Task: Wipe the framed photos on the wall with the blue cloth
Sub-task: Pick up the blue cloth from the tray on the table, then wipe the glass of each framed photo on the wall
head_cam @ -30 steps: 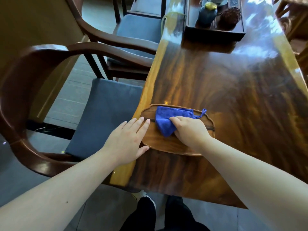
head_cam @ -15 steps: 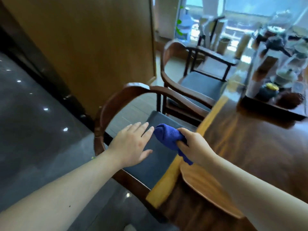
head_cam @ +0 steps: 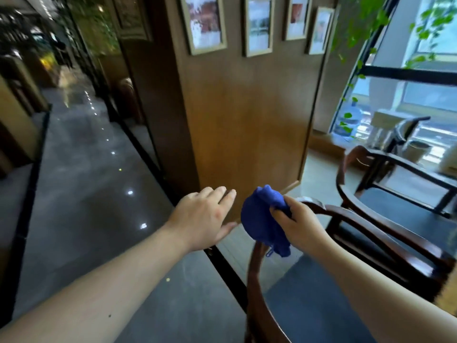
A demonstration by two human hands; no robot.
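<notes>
Standing in a wood-panelled room beside a dark polished floor (head_cam: 81, 206), facing a brown wall panel (head_cam: 247, 125). Nearest, reaching forward with both bare forearms. Holding the left hand (head_cam: 201, 220) palm down, fingers (head_cam: 220, 194) spread and empty, touching nothing. Gripping the blue cloth (head_cam: 263, 222) in the right hand (head_cam: 300, 225), fingers curled shut round a bunched fold, the loose end with its small loop hanging down below the fist. Hovering the cloth just beside the left hand and over the curved back rail of a dark wooden armchair (head_cam: 351, 219), grey cushion showing underneath. Standing farther right, a second armchair (head_cam: 385, 174) of the same kind. Hanging high along the top edge of the wall panel, well apart from the cloth, four framed photos: the leftmost frame (head_cam: 204, 23), the second frame (head_cam: 258, 26), the third frame (head_cam: 295, 18) and the fourth frame (head_cam: 320, 30), all pale wood, contents too blurred to read. Trailing past a bright window (head_cam: 420, 90) at far right, green vine leaves (head_cam: 361, 28); resting low beside it, a blue water jug (head_cam: 348, 120).
</notes>
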